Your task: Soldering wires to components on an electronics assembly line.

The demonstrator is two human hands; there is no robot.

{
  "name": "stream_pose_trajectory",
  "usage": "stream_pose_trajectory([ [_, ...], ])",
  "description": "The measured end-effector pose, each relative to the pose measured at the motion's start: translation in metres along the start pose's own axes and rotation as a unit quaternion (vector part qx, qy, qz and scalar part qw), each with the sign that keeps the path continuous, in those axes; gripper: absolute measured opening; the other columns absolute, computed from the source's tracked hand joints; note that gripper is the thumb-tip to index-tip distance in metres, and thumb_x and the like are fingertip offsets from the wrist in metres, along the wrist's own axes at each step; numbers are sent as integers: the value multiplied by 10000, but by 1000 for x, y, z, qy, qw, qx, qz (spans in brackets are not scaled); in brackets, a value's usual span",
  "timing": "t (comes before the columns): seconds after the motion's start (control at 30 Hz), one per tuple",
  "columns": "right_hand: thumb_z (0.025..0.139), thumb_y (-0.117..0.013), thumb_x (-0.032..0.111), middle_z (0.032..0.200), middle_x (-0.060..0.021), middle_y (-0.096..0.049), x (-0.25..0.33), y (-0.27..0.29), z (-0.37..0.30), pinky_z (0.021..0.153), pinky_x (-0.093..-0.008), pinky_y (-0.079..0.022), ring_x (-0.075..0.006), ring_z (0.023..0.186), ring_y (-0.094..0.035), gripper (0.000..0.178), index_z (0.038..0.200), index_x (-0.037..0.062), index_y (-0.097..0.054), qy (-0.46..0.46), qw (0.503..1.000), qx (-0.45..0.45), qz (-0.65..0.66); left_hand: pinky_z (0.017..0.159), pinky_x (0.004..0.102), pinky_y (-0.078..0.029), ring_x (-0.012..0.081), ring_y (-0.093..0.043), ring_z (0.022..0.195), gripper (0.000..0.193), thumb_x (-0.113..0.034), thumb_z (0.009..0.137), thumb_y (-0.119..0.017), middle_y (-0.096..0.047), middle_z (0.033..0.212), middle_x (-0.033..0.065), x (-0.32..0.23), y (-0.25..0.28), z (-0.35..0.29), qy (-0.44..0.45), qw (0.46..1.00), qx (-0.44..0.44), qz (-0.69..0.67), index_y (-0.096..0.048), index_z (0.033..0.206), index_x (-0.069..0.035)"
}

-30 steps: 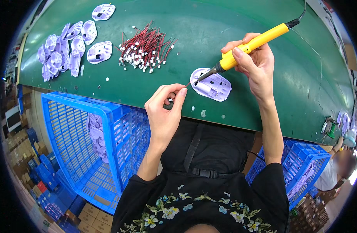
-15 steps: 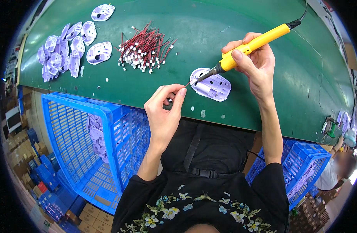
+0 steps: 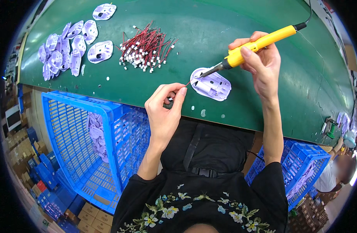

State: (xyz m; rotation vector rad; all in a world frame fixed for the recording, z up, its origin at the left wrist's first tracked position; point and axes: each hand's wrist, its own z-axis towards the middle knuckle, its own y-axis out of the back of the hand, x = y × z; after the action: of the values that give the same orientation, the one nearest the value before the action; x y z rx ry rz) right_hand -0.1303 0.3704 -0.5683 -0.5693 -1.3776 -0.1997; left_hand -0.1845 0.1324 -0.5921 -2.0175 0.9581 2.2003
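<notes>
In my right hand is a yellow soldering iron, its dark tip angled down to the left, over the upper left end of a pale lilac plastic shell. That shell lies on the green table with its ribbed inside facing up. My left hand pinches a thin red wire whose far end reaches the shell's left edge. A small white connector shows below the left fingers. Whether the iron's tip touches the shell is hard to tell.
A heap of red and black wires with white connectors lies left of centre. Beyond it are piled lilac shells. Blue crates stand at the table's near edge, left and right. A green spool and another person are far right.
My right hand and the soldering iron have shifted slightly right, and the tip has drawn back a little from the wire's end. My left hand keeps nearly the same place.
</notes>
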Motion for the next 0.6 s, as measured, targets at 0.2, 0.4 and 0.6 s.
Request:
stream_pose_trajectory([
  [0.2,942,-647,119,982,-198,-707,21,31,-3,484,-162,-379,-77,660,-582,260,1132,62,-478,-27,999,32,-18,704,274,-433,162,-586,830,85,-25,831,-747,-638,975,74,2,-3,-3,-122,991,-41,37,-713,908,-19],
  [0.4,977,-610,170,957,-207,-705,0,48,-17,475,-152,-385,-70,590,-556,216,1116,62,-486,-73,997,-9,-13,925,390,-352,269,-538,1103,165,-111,684,-812,-584,1149,90,-6,-22,-16,-217,967,-7,135,-743,833,-124],
  [0.6,882,-739,139,970,-189,-709,3,51,-18,563,-194,-477,-155,813,-673,380,1142,66,-471,-69,997,33,3,922,388,-356,262,-553,1092,178,-91,640,-807,-583,1141,95,5,-32,-17,-202,972,-13,120,-733,800,-120],
])
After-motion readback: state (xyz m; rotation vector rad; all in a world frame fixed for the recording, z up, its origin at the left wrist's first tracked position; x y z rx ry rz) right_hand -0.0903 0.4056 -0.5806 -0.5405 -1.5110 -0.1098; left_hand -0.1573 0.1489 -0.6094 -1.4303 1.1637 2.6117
